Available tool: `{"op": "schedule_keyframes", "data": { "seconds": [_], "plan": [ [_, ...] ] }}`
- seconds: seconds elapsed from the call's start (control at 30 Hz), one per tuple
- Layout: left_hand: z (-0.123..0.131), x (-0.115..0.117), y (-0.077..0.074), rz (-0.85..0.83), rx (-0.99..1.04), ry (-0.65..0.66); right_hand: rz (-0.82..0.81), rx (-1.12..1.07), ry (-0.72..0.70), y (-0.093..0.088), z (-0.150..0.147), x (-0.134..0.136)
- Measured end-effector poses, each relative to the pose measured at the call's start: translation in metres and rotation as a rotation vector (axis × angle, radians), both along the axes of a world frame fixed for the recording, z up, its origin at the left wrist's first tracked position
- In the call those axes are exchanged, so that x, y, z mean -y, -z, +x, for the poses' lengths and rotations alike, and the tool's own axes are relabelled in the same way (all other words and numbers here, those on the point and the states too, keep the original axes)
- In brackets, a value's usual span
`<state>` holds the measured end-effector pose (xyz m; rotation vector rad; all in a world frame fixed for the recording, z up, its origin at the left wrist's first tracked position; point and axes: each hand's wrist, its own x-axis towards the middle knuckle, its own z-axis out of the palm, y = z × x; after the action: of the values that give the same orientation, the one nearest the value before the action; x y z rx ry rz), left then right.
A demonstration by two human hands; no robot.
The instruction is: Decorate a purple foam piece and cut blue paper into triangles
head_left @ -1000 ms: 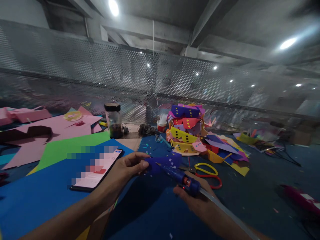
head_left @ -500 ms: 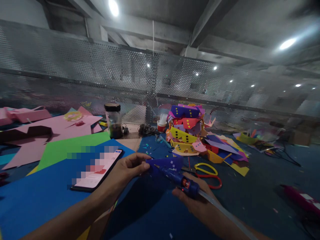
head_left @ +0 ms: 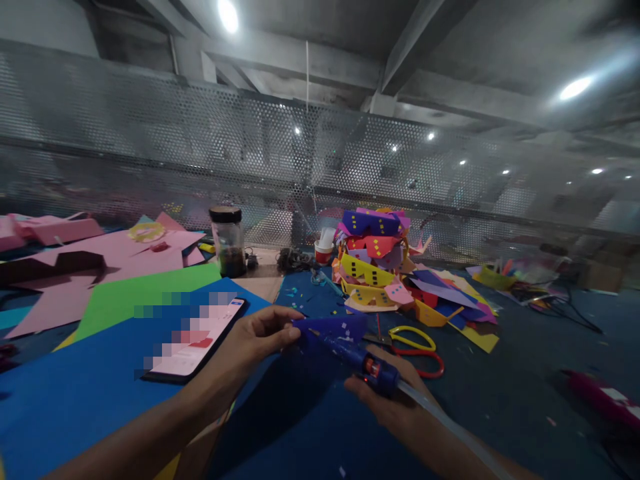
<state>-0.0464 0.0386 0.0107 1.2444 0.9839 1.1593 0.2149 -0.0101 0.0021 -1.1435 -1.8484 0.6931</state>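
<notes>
Between thumb and fingers, my left hand [head_left: 267, 333] pinches the left end of a dark blue paper piece [head_left: 333, 325] dotted with small pale squares. My right hand [head_left: 395, 393] is wrapped around a blue glue gun [head_left: 357, 357], with a long clear glue stick [head_left: 440, 417] coming out of its back. The gun's nozzle points left, at the paper close to my left fingertips; whether it touches cannot be made out. Behind my right hand lie scissors [head_left: 417, 339] with yellow and red handles.
A phone [head_left: 200, 340] rests on blue sheets [head_left: 75, 393] at the left. Behind stand a black-lidded jar [head_left: 227, 240] and a cup [head_left: 323, 252]. Colourful paper glasses [head_left: 370, 267] are piled at centre right. A magenta tool [head_left: 603, 397] lies far right. A perforated metal screen [head_left: 250, 147] closes the back.
</notes>
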Motion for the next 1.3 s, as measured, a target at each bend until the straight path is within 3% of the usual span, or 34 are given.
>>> {"op": "schedule_keyframes", "data": {
  "seconds": [0.93, 1.3],
  "plan": [
    [-0.002, 0.000, 0.001, -0.001, -0.007, 0.034, -0.027, -0.021, 0.033, -0.005, -0.010, 0.007],
    [-0.001, 0.000, -0.001, -0.002, 0.009, 0.011, -0.027, -0.009, 0.126, 0.007, -0.012, 0.008]
  ]
}}
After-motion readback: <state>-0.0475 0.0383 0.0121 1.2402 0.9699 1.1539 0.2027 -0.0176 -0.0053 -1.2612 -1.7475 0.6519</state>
